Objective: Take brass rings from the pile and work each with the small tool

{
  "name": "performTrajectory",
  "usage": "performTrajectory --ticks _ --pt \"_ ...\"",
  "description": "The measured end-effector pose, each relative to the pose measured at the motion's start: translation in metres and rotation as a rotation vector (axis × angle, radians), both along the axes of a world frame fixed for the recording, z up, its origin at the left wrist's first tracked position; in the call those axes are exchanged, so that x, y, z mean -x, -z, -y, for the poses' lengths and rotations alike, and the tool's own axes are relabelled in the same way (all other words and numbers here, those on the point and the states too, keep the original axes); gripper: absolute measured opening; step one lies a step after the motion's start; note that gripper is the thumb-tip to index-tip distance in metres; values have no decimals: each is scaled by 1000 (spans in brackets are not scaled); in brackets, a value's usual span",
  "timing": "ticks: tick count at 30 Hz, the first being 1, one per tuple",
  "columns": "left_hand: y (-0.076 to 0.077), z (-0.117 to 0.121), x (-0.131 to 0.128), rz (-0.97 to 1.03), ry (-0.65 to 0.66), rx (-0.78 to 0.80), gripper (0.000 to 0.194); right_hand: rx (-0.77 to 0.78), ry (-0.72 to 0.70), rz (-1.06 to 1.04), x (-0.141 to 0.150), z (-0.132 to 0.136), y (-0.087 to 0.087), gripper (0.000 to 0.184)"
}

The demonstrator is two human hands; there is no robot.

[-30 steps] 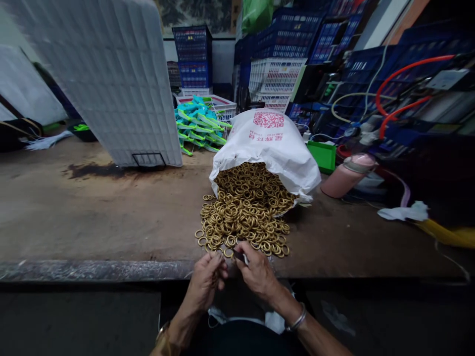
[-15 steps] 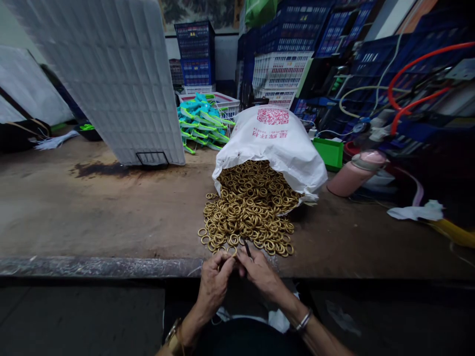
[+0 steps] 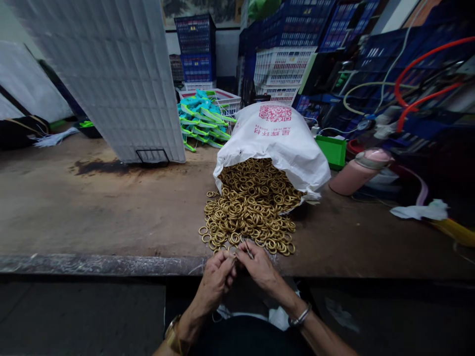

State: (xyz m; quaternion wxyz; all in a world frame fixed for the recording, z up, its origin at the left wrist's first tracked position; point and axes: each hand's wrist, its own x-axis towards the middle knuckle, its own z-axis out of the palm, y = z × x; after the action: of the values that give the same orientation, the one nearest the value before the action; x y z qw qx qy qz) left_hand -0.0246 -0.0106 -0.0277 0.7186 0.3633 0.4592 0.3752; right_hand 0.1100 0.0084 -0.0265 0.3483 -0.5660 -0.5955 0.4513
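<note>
My left hand [image 3: 218, 274] is closed in a pinch at the table's front edge, on a small gold-coloured ring that is mostly hidden by the fingertips. Close beside it, the fingers of my right hand [image 3: 258, 264] are closed around a thin dark tool [image 3: 248, 250] whose tip points up and away; its exact kind is unclear. The fingertips of both hands nearly meet. Just beyond them lies a heap of gold-coloured rings [image 3: 245, 217], spilling from the mouth of a white sack [image 3: 274, 141] that lies on its side.
A tall whitish ribbed panel [image 3: 122, 89] stands on the wooden table [image 3: 148, 212]. Behind are turquoise and green plastic pieces [image 3: 204, 121] and stacked blue crates [image 3: 196, 49]. To the right are a green tray [image 3: 331, 152], a pink bottle [image 3: 358, 173] and red hoses [image 3: 403, 89].
My fingertips have drawn closer together, and the ring between them shows less than before. The tool in my right hand has tilted a little. The view has shifted slightly.
</note>
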Motion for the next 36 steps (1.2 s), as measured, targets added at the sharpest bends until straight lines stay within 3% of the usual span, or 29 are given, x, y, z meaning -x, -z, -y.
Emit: performTrajectory --ticks 3,8,13,20,26,36 --pt "-3 1 0 28 -14 -5 32 -15 12 27 -3 0 4 24" --pt "-1 1 1 18 -44 -18 30 -157 -60 401 -8 9 6 14" --pt "2 0 0 -2 -47 -78 30 -146 -206 587 -5 17 5 37" --pt "2 2 2 -86 -41 -190 29 -78 -189 695 -7 13 7 38" --pt "0 4 2 -59 -27 -205 31 -125 -214 666 -10 14 5 38" --pt "5 6 3 -167 -35 -342 27 -72 -275 681 -4 18 -2 36"
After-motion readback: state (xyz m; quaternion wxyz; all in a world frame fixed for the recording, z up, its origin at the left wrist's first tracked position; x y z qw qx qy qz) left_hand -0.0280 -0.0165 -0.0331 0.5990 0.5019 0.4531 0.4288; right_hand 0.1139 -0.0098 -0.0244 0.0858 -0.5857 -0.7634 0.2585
